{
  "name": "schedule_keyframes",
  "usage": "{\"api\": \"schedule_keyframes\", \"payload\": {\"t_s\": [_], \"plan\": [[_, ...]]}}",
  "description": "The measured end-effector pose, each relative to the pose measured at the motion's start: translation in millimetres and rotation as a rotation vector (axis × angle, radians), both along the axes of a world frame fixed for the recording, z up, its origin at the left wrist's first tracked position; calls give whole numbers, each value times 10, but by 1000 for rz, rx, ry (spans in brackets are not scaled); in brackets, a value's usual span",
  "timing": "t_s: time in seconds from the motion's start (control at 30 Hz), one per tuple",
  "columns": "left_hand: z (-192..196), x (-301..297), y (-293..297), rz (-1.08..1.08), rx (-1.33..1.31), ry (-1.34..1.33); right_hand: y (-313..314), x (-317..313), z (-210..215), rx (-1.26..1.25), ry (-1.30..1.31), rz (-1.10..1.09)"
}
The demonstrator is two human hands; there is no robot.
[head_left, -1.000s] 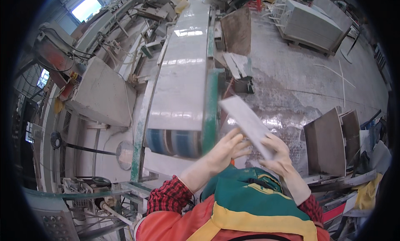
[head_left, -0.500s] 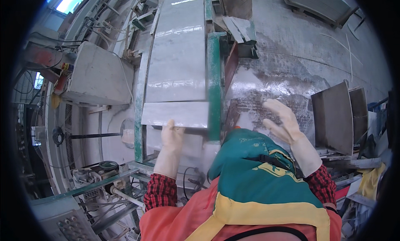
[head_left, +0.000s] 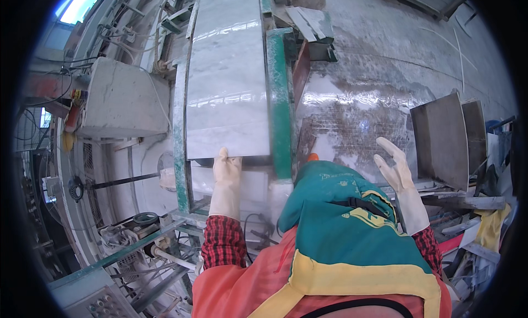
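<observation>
wet workshop floor (head_left: 374, 92) all round; grey stone slab (head_left: 228, 81) lies on the green-framed conveyor (head_left: 278, 98), left hand (head_left: 226, 166) flat-fingered against its near edge, right hand (head_left: 396, 169) spread empty in the air.

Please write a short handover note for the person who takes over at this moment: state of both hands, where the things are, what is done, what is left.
Left hand: gloved, fingers on the near edge of the grey slab.
Right hand: gloved, open, holds nothing, raised over the wet floor.
Slab: lies flat on the green-framed conveyor, near end at the frame's end.
Two dark slabs lean upright at the right.
Done: slab is on the conveyor.
Left: cannot tell from this view; the left hand is not yet off the slab.
</observation>
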State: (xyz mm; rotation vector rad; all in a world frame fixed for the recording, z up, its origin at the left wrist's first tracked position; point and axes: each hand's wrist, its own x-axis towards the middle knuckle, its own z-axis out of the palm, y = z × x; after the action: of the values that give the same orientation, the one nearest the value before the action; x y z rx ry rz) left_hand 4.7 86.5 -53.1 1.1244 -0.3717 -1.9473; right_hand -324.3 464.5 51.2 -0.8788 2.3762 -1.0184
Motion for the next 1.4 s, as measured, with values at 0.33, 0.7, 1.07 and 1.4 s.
{"api": "schedule_keyframes", "payload": {"t_s": [0.33,0.7,1.07,1.4], "plan": [[-171,42,-83,0,8,110,2,10,-23,5,6,20],[-73,14,-170,-64,40,-56,70,126,-40,28,-90,-21],[345,145,-236,-516,55,-665,251,91,-177,89,-203,-116],[1233,-475,166,-1235,-1081,-1938,2585,-402,-664,166,177,-665]]}}
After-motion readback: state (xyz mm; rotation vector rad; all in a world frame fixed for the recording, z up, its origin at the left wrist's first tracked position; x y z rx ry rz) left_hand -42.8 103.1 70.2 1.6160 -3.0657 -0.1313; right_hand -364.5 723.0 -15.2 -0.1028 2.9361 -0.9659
